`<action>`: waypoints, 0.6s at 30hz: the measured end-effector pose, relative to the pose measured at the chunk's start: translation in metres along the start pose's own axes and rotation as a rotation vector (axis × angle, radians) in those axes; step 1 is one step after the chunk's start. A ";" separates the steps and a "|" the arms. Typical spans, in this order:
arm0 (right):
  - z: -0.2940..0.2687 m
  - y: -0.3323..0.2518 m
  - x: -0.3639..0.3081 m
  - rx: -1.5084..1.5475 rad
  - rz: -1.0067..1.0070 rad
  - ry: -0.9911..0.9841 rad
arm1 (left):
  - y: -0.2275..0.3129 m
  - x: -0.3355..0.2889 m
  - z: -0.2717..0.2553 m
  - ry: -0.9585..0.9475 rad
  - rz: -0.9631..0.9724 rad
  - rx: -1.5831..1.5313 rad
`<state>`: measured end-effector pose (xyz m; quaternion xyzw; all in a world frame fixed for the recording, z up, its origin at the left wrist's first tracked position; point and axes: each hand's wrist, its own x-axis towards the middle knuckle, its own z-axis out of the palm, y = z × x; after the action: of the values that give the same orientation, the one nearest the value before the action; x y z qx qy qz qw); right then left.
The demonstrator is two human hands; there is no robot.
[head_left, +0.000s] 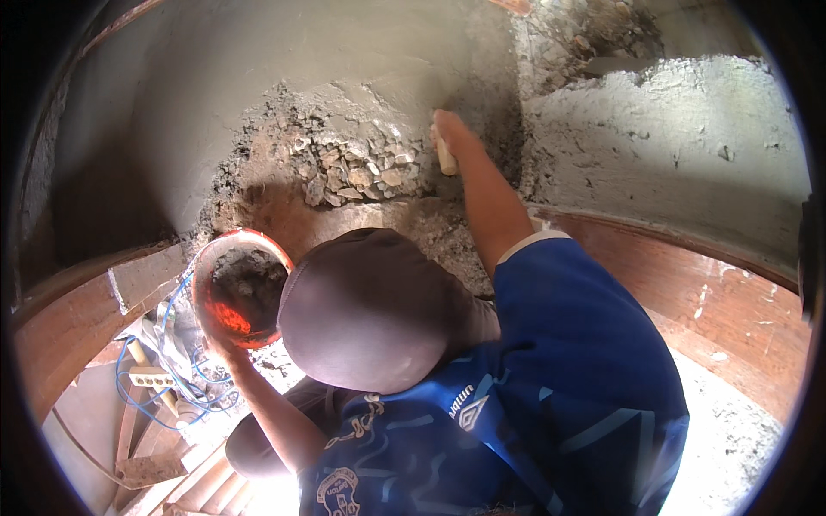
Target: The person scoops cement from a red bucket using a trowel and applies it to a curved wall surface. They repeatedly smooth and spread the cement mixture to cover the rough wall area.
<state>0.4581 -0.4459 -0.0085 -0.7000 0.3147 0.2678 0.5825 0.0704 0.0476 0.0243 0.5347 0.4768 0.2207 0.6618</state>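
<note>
Reckoning the coating unfinished, I see smooth mortar (370,43) above the uncovered stone patch (353,172), my right hand (451,129) wrapped round a pale handle (446,162) just right of it, and my left hand (224,347), fingers partly hidden, curled against the red mortar bucket (225,318) below-left.

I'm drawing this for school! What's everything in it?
container: 1, red, left
mix: 1 heap, grey, in container
handle: 1, cream, upper middle
stones: many, brown-grey, upper middle
smooth surface: 1, grey, top
slab: 1, light grey, upper right
boards: several, reddish-brown, both sides
power strip: 1, cream, lower left
cord: uncountable tangle, blue, lower left
cloth: 2 rounded parts, brownish, lower middle
shirt: 1, blue, bottom
left fingers: some hidden, bare, against container
right fingers: some hidden, bare, around handle
</note>
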 end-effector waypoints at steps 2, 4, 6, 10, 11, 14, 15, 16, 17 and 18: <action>0.023 0.013 0.000 0.007 -0.105 -0.196 | 0.005 -0.004 0.000 0.023 0.003 0.044; 0.073 0.026 -0.009 -0.015 -0.033 -0.086 | 0.014 -0.011 0.007 0.110 -0.033 0.107; 0.113 0.025 -0.024 -0.128 0.058 -0.032 | 0.029 -0.022 0.020 0.233 -0.107 0.162; 0.151 0.034 -0.044 -0.285 -0.172 -0.224 | 0.021 -0.019 0.007 0.148 -0.046 0.047; 0.170 0.016 -0.064 -0.427 -0.173 -0.095 | 0.019 -0.019 0.001 0.126 -0.017 0.087; 0.164 0.016 -0.014 -0.562 -0.414 -0.251 | 0.015 -0.016 -0.004 0.098 0.021 0.115; 0.154 0.019 0.007 -0.525 -0.538 -0.288 | 0.016 -0.016 0.001 0.104 0.003 0.087; 0.103 0.032 0.079 -1.185 -1.061 0.072 | 0.008 -0.012 0.033 0.035 -0.048 0.046; 0.123 0.020 0.064 -1.147 -0.897 0.029 | 0.014 -0.015 0.014 0.104 -0.048 0.051; 0.080 0.029 0.082 -0.376 -0.855 -0.146 | 0.013 -0.014 0.023 0.095 -0.062 0.027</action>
<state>0.4897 -0.3809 -0.1028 -0.8394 -0.0973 0.1046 0.5244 0.0868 0.0295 0.0416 0.5172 0.5271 0.2188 0.6378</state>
